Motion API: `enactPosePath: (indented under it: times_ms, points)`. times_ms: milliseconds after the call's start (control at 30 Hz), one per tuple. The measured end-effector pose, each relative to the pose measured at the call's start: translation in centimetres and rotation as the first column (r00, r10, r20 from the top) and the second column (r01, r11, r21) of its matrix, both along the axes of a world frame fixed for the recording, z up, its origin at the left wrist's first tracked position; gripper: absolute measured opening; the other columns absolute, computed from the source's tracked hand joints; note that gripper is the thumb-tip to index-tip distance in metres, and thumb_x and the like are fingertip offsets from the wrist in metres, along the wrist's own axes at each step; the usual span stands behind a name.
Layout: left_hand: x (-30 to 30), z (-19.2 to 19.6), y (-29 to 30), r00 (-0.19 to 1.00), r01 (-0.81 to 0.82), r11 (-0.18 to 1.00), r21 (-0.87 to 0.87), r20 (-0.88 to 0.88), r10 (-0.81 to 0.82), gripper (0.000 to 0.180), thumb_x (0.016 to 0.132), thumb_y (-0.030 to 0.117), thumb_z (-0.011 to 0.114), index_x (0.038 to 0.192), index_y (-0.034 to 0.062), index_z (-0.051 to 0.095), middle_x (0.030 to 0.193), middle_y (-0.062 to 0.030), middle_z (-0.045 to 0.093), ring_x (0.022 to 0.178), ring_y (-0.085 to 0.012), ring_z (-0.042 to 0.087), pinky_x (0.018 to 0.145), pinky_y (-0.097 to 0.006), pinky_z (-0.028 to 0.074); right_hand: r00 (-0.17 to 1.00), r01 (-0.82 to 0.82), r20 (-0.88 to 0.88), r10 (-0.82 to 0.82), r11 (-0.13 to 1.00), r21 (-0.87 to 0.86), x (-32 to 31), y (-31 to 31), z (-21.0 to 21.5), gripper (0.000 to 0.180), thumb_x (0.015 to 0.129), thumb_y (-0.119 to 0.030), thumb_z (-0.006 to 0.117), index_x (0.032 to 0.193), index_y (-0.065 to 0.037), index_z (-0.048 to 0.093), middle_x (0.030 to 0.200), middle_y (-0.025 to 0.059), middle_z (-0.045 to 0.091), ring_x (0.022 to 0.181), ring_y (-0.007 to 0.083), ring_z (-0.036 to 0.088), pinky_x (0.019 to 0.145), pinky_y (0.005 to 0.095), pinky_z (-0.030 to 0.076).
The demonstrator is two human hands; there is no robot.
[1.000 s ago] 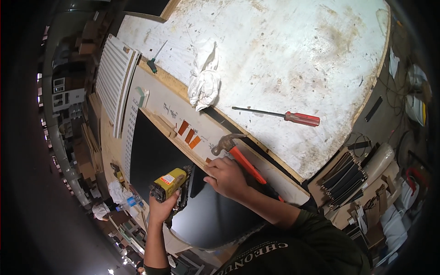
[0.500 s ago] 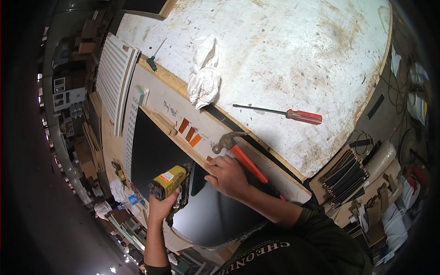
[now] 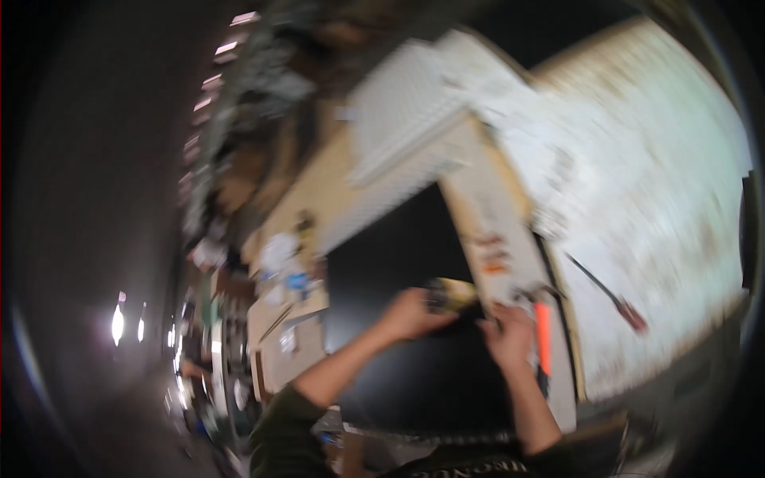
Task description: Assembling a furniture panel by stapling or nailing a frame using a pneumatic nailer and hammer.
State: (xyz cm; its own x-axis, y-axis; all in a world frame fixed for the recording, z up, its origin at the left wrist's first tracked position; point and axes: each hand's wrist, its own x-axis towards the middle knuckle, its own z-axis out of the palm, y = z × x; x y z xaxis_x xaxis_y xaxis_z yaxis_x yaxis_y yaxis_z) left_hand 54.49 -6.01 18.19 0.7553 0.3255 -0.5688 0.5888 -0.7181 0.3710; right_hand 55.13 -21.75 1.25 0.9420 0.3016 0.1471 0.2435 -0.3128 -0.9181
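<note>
The whole view is smeared by motion. My left hand (image 3: 416, 313) is wrapped round a yellow and black nail gun (image 3: 456, 294), whose nose points toward the right edge of a large black panel (image 3: 398, 255). Close by on the right, my right hand (image 3: 511, 334) rests at that edge; its fingers are too blurred to make out what they grip. A hammer with an orange-red handle (image 3: 543, 338) lies just right of my right hand. Several small orange-brown pieces (image 3: 494, 259) lie on the pale board (image 3: 480, 207) beyond my hands.
A stained white tabletop (image 3: 645, 207) spreads to the right, with a red-handled screwdriver (image 3: 613, 296) and a white crumpled cloth (image 3: 550, 221) on it. White ribbed panels (image 3: 406, 103) are stacked at the far left. Blurred clutter, including something blue (image 3: 298, 282), sits left of the black panel.
The view has swung, so the bench appears turned and shifted right. My left hand still holds the nail gun, now nearer the panel's right edge and my right hand.
</note>
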Motion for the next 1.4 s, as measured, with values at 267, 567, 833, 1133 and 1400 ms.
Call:
enactPosePath:
  times_ms: [267, 567, 833, 1133, 1400]
  points:
    - [-15.5, 3.6, 0.4, 0.970, -0.013, 0.997, 0.075, 0.242, -0.006, 0.053, 0.072, 0.038, 0.066, 0.111, 0.0035, 0.057, 0.087, -0.0196, 0.065, 0.085, -0.0362, 0.062, 0.078, -0.042, 0.050, 0.993, -0.114, 0.042, 0.112, 0.991, 0.066, -0.5, 0.4, -1.8, 0.029, 0.070, -0.011, 0.070, 0.097, 0.000, 0.064, 0.088, 0.0162, 0.061, 0.083, 0.0322, 0.059, 0.078, 0.0381, 0.046]
    - [-50.5, 1.5, -0.1, 0.673, -0.584, 0.798, -0.150, 0.461, 0.579, 0.061, 0.075, 0.042, 0.066, 0.122, 0.0069, 0.051, 0.097, -0.0152, 0.065, 0.087, -0.0295, 0.064, 0.079, -0.037, 0.050, 0.931, 0.015, 0.326, 0.164, 0.876, -0.482, -1.7, 0.3, -2.2, 0.038, 0.085, -0.020, 0.058, 0.115, 0.002, 0.052, 0.115, 0.0152, 0.053, 0.101, 0.0279, 0.054, 0.086, 0.0373, 0.042]
    - [-71.7, -3.2, -7.7, 0.268, -0.947, 0.321, -0.007, 0.533, 0.803, 0.050, 0.078, 0.041, 0.066, 0.115, 0.0079, 0.057, 0.097, -0.0145, 0.065, 0.087, -0.0329, 0.062, 0.078, -0.035, 0.048, 0.482, 0.413, 0.771, 0.415, 0.668, -0.618, -16.2, 7.1, 9.4, 0.051, 0.084, -0.047, 0.051, 0.110, -0.003, 0.057, 0.110, 0.0146, 0.057, 0.101, 0.0343, 0.053, 0.083, 0.0463, 0.045]
    - [-71.1, -1.8, -9.3, -0.067, -0.965, 0.036, -0.260, 0.378, 0.924, 0.037, 0.087, 0.029, 0.059, 0.119, 0.0097, 0.057, 0.116, -0.0109, 0.059, 0.107, -0.0209, 0.055, 0.085, -0.035, 0.044, 0.851, -0.226, 0.061, 0.522, 0.468, -0.855, -22.6, 19.9, 7.4, 0.077, 0.087, -0.049, 0.041, 0.143, -0.002, 0.016, 0.150, 0.0164, 0.010, 0.139, 0.0330, 0.007, 0.109, 0.0532, 0.009]
    - [-67.4, -3.2, -2.7, 0.044, -0.921, 0.264, -0.287, 0.597, 0.801, 0.034, 0.082, 0.023, 0.065, 0.110, 0.0049, 0.060, 0.108, -0.0118, 0.063, 0.100, -0.0202, 0.059, 0.084, -0.033, 0.047, 0.809, -0.315, 0.042, 0.587, 0.492, -0.811, -20.2, 26.3, 5.8, 0.088, 0.080, -0.055, 0.049, 0.143, -0.002, 0.017, 0.151, 0.0151, 0.010, 0.140, 0.0300, 0.005, 0.110, 0.0507, 0.006]
